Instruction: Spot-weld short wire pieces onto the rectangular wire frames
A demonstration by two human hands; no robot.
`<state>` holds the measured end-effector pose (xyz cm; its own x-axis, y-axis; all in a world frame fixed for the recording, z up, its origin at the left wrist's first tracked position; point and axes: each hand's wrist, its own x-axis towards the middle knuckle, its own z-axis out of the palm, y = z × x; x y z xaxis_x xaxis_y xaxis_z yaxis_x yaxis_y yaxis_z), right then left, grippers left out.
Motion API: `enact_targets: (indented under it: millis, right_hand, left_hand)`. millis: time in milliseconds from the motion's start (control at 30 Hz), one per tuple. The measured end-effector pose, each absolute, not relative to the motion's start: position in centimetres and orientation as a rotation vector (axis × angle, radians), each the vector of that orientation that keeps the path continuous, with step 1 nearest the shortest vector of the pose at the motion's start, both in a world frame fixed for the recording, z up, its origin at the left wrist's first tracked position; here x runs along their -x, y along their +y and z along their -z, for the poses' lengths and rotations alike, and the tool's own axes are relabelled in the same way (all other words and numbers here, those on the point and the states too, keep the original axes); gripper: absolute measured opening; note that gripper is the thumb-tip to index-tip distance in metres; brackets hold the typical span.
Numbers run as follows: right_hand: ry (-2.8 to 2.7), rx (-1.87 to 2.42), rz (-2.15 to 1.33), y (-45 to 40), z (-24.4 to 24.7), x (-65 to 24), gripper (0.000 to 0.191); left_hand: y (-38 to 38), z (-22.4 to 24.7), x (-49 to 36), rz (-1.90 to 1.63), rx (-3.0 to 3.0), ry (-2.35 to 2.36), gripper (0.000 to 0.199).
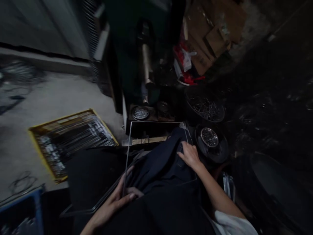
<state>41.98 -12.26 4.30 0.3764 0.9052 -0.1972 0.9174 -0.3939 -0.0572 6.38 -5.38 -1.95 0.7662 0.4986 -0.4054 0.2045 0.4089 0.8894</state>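
A thin bent metal wire frame (pixel 128 147), roughly rectangular, stands above my lap over dark cloth. My left hand (pixel 119 195) is closed around the frame's left side, low down. On the other side, my right hand (pixel 190 155) rests over the dark clothing, its fingers bent at the frame's right side; blur and dim light hide the exact contact. More bent metal wire (pixel 94 207) lies beside my left hand, over a dark surface.
A yellow crate (pixel 44 163) of metal wire pieces stands on the floor at left, with a blue crate (pixel 39 209) below. Ahead is a dark green machine (pixel 124 62) with a small dish (pixel 141 113). Dark basins (pixel 221 151) with metal parts and cardboard (pixel 200 58) are at right.
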Motion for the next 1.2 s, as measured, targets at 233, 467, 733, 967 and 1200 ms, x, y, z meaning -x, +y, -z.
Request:
enact_targets:
  millis: [233, 467, 733, 967, 1200]
  right_hand:
    - [2.061, -2.694, 0.627, -12.6, -6.4, -42.0, 0.021]
    - [1.840, -3.083, 1.199, -1.4, -4.4, -43.1, 0.028]
    - [1.774, -2.748, 1.847, -0.9, -6.1, -45.4, 0.012]
    - [1.845, -2.358, 1.727, -2.3, -8.2, -46.0, 0.018]
    - [1.663, -2.828, 2.193, 0.3, -7.5, -45.9, 0.017]
  left_hand:
    - [-6.0, 1.0, -6.9, -0.272, -0.793, 0.498, 0.102]
    - [-5.9, 1.0, -8.3, -0.334, -0.782, 0.463, 0.106]
    - [-4.6, 0.7, -8.9, -0.432, -0.775, 0.543, 0.097]
    - [-4.3, 0.5, -9.5, -0.417, -0.771, 0.547, 0.096]
    - [-5.9, 1.5, -9.9, -0.350, -0.648, 0.405, 0.113]
